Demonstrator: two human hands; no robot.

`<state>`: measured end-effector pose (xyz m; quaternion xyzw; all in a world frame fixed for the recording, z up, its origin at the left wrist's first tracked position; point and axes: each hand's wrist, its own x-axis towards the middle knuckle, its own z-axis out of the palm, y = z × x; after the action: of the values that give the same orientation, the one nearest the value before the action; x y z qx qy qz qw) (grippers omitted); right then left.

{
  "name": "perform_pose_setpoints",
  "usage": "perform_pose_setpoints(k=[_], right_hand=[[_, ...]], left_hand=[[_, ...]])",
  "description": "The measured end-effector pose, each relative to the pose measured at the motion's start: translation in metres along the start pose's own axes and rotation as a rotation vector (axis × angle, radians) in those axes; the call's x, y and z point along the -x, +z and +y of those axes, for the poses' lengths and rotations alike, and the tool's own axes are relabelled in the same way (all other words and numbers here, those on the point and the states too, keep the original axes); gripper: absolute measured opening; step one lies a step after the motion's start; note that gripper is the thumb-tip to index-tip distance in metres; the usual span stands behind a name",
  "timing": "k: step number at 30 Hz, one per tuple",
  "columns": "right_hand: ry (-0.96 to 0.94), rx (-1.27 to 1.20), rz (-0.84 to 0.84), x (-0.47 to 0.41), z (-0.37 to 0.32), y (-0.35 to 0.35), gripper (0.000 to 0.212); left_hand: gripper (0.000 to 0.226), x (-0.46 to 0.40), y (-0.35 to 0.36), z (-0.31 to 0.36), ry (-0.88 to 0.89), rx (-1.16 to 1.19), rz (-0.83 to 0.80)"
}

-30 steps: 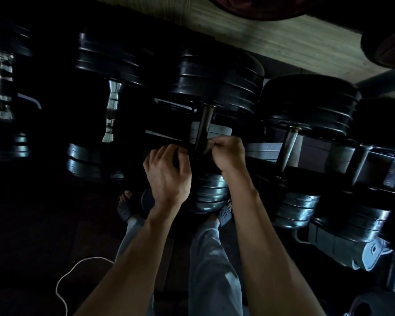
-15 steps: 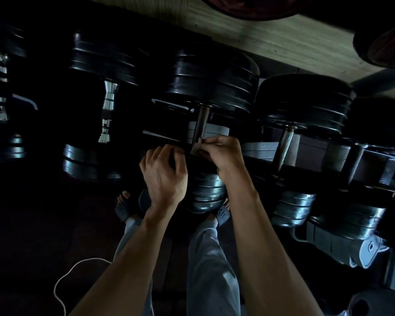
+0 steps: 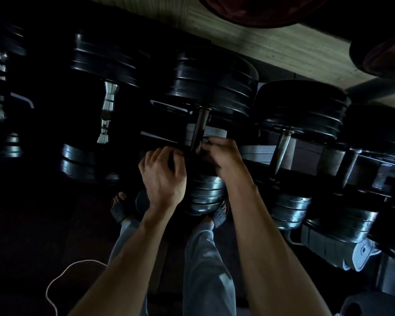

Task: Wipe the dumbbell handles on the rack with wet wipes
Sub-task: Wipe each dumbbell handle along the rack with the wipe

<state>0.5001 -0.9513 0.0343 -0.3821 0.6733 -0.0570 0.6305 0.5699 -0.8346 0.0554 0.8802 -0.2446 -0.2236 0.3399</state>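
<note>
A row of black-plated dumbbells lies across the rack (image 3: 258, 151). The middle dumbbell (image 3: 214, 80) has a dark handle (image 3: 200, 126) running down to its near plates (image 3: 206, 192). My right hand (image 3: 221, 156) grips the lower end of that handle, fingers curled round it. It is too dark to make out a wipe under the fingers. My left hand (image 3: 162, 179) sits just left of the handle, its fingers curled over the inner edge of the near plates.
Dumbbells with chrome handles (image 3: 107, 115) lie to the left, and one with a rusty handle (image 3: 283, 144) to the right. My feet in sandals (image 3: 121, 208) stand under the rack. A white cord (image 3: 62, 281) loops on the dark floor. Wooden flooring (image 3: 271, 42) lies beyond the rack.
My right hand has closed in a little to the left on the handle's lower end. My left hand has stayed beside it with hardly any movement.
</note>
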Motion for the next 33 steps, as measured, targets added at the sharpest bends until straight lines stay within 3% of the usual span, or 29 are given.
perform_pose_setpoints(k=[4,6,10,16,23,28,33], right_hand=[[-0.116,0.090,0.038,0.003,0.006,0.001,0.022],[-0.049,0.038,0.055,0.000,0.002,0.003,0.017],[0.130,-0.120,-0.093,-0.002,-0.012,-0.003,0.033],[-0.024,-0.020,0.039,0.004,-0.001,0.004,0.017],[0.043,-0.077,-0.087,0.006,-0.016,-0.003,0.030],[-0.079,0.122,0.041,0.019,-0.014,0.003,0.034],[0.150,-0.146,0.062,0.006,-0.029,0.007,0.035]], left_hand=[[0.027,0.000,0.000,0.000,0.002,-0.011,0.003],[0.027,0.000,-0.001,0.000,0.003,-0.015,-0.002],[0.029,0.000,-0.001,0.001,0.009,-0.005,-0.008],[0.027,-0.001,0.000,0.001,0.002,-0.018,-0.010],[0.029,0.000,-0.001,0.002,-0.004,-0.007,-0.014],[0.026,-0.001,0.000,0.001,-0.008,-0.012,-0.021],[0.028,0.000,-0.001,0.002,0.003,0.005,-0.017]])
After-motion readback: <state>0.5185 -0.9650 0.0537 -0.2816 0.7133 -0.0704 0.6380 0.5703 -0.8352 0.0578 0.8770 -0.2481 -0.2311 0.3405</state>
